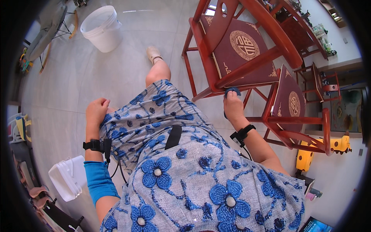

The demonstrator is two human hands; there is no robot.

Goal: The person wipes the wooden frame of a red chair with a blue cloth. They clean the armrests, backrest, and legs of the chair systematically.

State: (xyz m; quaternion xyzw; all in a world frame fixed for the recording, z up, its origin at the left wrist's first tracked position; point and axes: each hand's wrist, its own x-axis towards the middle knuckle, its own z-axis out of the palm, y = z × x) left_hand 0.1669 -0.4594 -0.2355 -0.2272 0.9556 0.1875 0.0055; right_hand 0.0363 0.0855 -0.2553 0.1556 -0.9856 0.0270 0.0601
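My right hand (234,108) holds a dark blue cloth (232,90) against the seat edge of a red wooden armchair (213,90). This chair bears a maroon cushion (246,46) with a gold round emblem. A second red wooden chair (268,116) with a similar cushion (289,103) is just right of the hand. My left hand (97,109) is beside the hem of the flowered dress, its fingers curled, and no object shows in it. Whether the fingers are fully closed is hard to tell.
A white plastic bucket (105,37) is on the tiled floor at the upper left. A white rectangular bucket (68,177) is near my left elbow. A grey rocking chair (47,34) stands at the far left. Another red chair (318,82) and a yellow giraffe figure (305,155) are at the right.
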